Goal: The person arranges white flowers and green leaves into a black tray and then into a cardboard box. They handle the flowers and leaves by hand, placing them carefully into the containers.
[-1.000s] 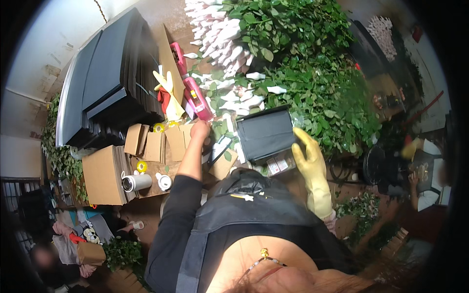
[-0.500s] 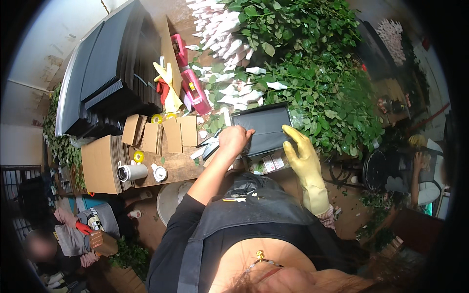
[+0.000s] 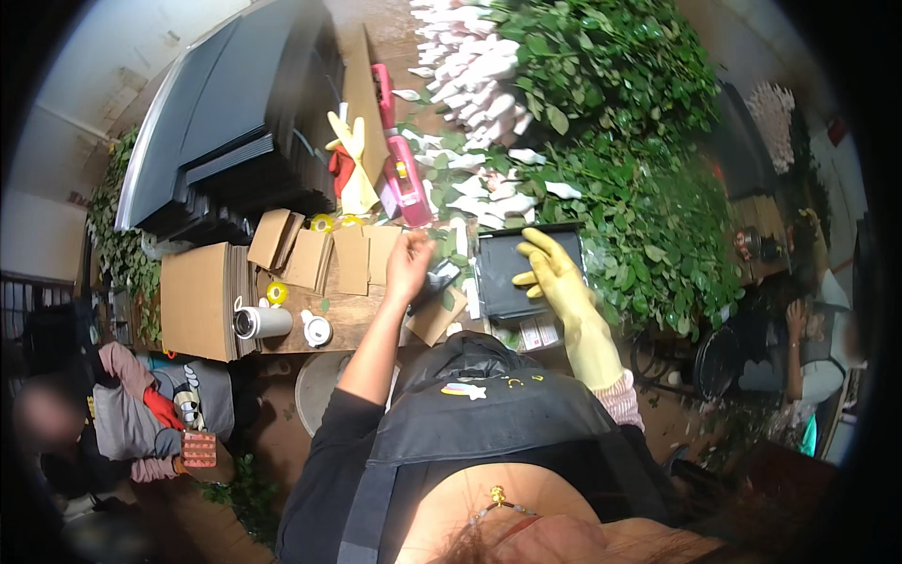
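Observation:
My left hand (image 3: 410, 268), bare, is above the wooden table beside a small row of cut cardboard pieces (image 3: 351, 261). Its fingers are curled, and whatever may be in them is hidden. A loose cardboard piece (image 3: 434, 321) lies just right of its wrist. My right hand (image 3: 558, 274) wears a yellow rubber glove. Its fingers are spread over a shallow black tray (image 3: 496, 282) at the table's near edge, and it grips nothing. Along the tray's right side press green leafy stems (image 3: 648, 235).
Dark folded sheets (image 3: 240, 103) rise in a tall stack at far left. White-sleeved flower heads (image 3: 465, 70) are heaped at the back. Pink tape dispensers (image 3: 407, 183), a white tumbler (image 3: 263, 322) and its lid (image 3: 318, 329) stand nearby. A person with red gloves (image 3: 162, 408) is at lower left.
My left hand has left the tray's left edge and moved left toward the cardboard pieces. My right hand has shifted from the tray's right edge to over the tray. The view has shifted slightly.

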